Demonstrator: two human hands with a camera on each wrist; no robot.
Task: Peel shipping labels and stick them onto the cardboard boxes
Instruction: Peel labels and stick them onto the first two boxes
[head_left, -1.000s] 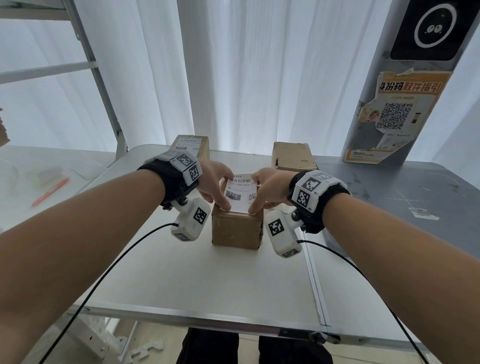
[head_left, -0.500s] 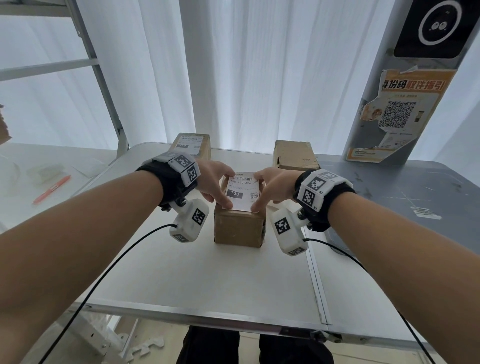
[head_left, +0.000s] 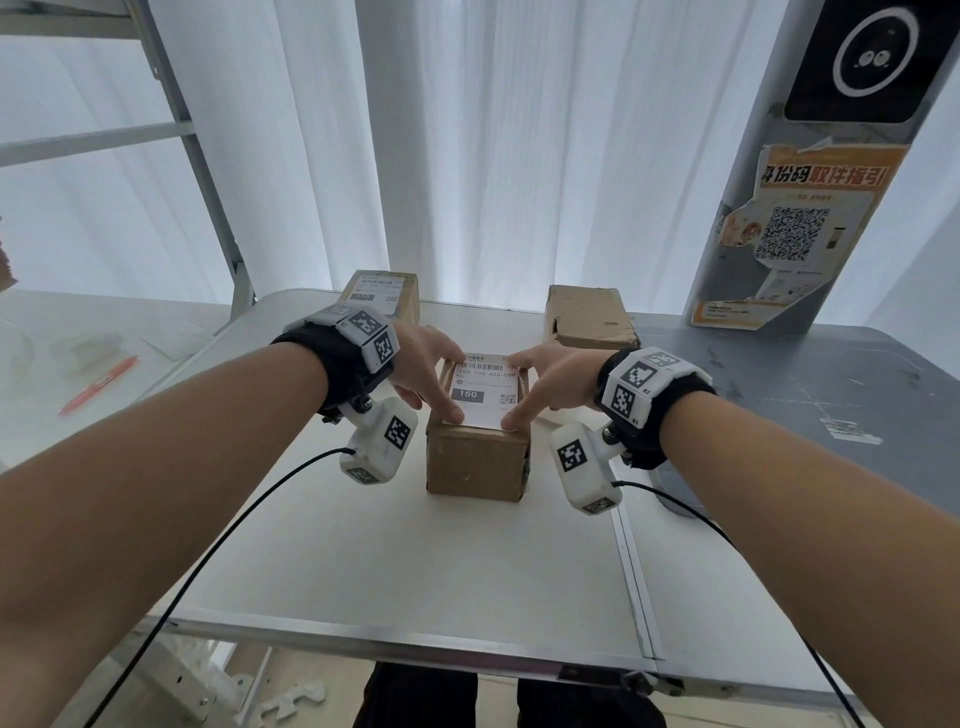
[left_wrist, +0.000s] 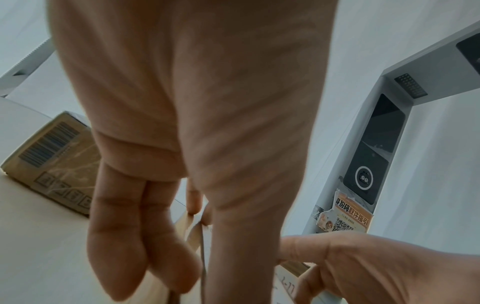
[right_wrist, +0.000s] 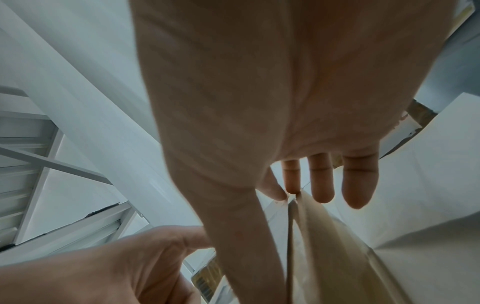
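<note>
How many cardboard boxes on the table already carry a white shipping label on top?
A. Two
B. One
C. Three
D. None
A: the near box bears a label that both hands press flat, the far left box bears one too, and the far right box has a bare top.

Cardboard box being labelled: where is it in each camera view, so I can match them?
Head: the cardboard box stands at centre, between both wrists.
Left wrist: just its tan edge at bottom centre, beside the thumb.
Right wrist: its tan side fills the lower right.
Shared landmark: the white table beneath it.
</note>
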